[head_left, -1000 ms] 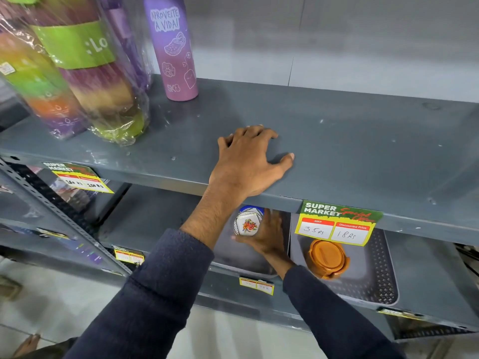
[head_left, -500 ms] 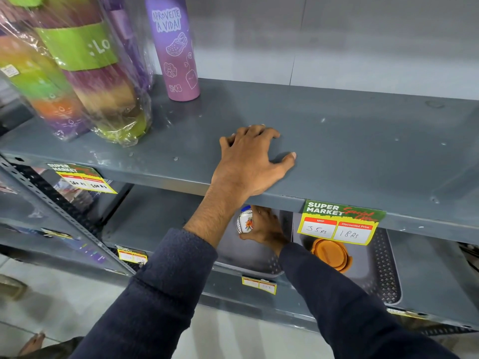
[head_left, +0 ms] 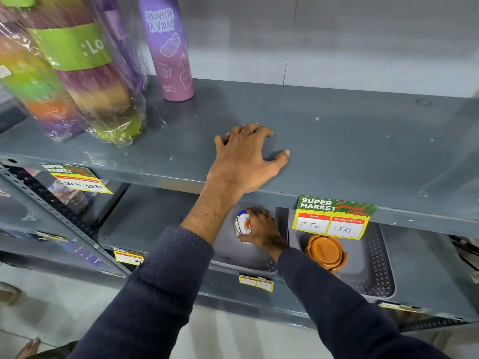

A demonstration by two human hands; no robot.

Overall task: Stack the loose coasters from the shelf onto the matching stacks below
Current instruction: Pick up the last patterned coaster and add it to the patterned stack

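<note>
**Patterned coaster held over the lower tray**

Right hand [head_left: 261,230] closed on a white patterned coaster [head_left: 243,224], thumb under the near rim, fingers [head_left: 259,212] curled over the far rim. Coaster tilted nearly on edge, face turned left of the grip, just under the lip of the upper shelf [head_left: 363,151] and above the grey tray [head_left: 248,257]. Whether touching a stack beneath: cannot tell, since wrist and shelf lip hide what lies under and behind the hand.

Left hand [head_left: 243,159] flat and spread on the upper shelf, above and a little behind the grip, holding nothing; seemingly a brace.

Right of the grip, in a second tray [head_left: 381,268], an orange stack [head_left: 326,252], well apart from the held piece and plainly no match for it. Far up and left of the grip, a purple bottle [head_left: 168,47] and wrapped bottles [head_left: 77,73], clear of the work.

Handling, as a judgement: glossy face and crisp printed pattern suggest ceramic or hard glazed board, so stiff, light, a little slick, and liable to chip if dropped on edge. Rim pinch across the width looks right; flattening needed before release, then lowering rather than dropping. Little headroom under the shelf lip, so knuckles likely to brush it.
</note>
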